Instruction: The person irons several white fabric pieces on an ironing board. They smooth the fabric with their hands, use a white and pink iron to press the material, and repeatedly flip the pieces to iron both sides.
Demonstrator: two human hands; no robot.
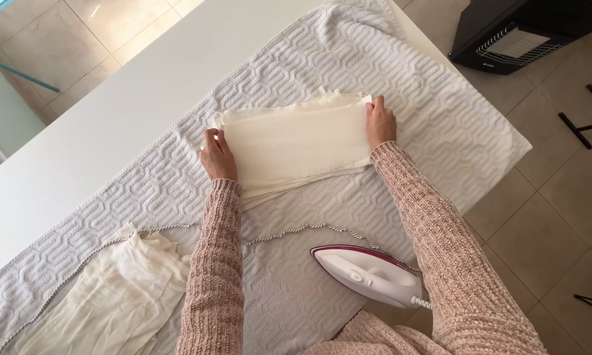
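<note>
Hands (218, 156) (380, 123) apparently gripping folded cream cloth (295, 146) ends.

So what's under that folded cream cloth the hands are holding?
The folded cream cloth lies on a grey patterned blanket spread over a white table. The left hand and right hand grip its ends. Anything between its layers is hidden.

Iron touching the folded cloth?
Apart. The head view shows the iron near the table's front edge, with a strip of bare grey cover between it and the folded cloth.
</note>
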